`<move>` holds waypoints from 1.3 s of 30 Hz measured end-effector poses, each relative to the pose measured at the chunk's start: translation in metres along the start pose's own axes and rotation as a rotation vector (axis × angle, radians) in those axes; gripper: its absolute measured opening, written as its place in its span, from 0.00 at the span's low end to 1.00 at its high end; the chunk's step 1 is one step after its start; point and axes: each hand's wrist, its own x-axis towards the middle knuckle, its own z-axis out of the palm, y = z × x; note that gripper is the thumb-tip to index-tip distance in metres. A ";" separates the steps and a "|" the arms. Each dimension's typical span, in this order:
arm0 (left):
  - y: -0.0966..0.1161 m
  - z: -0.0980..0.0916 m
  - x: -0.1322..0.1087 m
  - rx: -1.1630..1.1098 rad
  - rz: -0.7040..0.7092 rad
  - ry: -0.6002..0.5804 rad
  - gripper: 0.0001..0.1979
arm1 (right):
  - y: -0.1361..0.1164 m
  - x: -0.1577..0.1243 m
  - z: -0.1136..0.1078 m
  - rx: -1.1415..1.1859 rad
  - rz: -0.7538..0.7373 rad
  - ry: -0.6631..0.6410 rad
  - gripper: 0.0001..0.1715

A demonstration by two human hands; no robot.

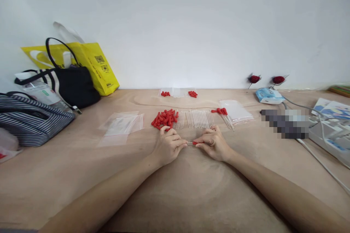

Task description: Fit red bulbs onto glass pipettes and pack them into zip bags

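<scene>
My left hand (170, 145) is closed, pinching a thin clear glass dropper tube (189, 143) held level above the table. My right hand (214, 143) is closed on a red rubber dropper bulb (194, 143) at the tube's right end. How far the tube sits inside the bulb is hidden by the fingers. Just beyond my left hand is a pile of loose red bulbs (164, 118). A row of bare glass tubes (201, 119) lies to the right of that pile. Farther right, several droppers with red bulbs fitted (224, 114) lie side by side.
Flat clear plastic bags lie at the left (120, 127) and the right (236, 111). Bagged red-bulbed droppers (179, 93) rest by the wall. Handbags and a yellow bag (102, 69) stand far left; a tissue pack (269, 95), cables and a power strip (333, 138) are right.
</scene>
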 end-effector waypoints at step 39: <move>0.007 0.005 0.007 -0.207 -0.402 0.025 0.06 | 0.112 0.024 -0.065 -0.439 1.034 0.169 0.18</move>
